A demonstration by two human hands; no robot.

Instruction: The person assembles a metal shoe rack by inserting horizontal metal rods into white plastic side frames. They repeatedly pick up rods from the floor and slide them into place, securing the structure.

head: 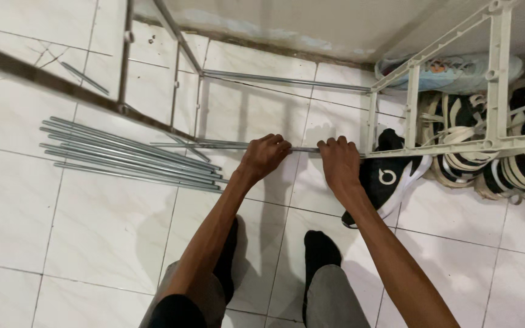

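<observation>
My left hand (264,155) and my right hand (339,161) both grip one thin grey metal rod (214,144) that runs level across the middle of the view. Its right end meets a socket of a cream plastic rack side frame (498,73) standing at the right. A second metal rod (284,79) runs parallel farther away, joined to the same frame. On the left a thin metal side frame (123,73) carries the rods' other ends.
Several loose grey rods (126,159) lie bundled on the white tiled floor at the left. Shoes, among them a black-and-white sneaker (387,176) and a pale blue one (451,70), sit behind the plastic frame. My two black-socked feet stand below.
</observation>
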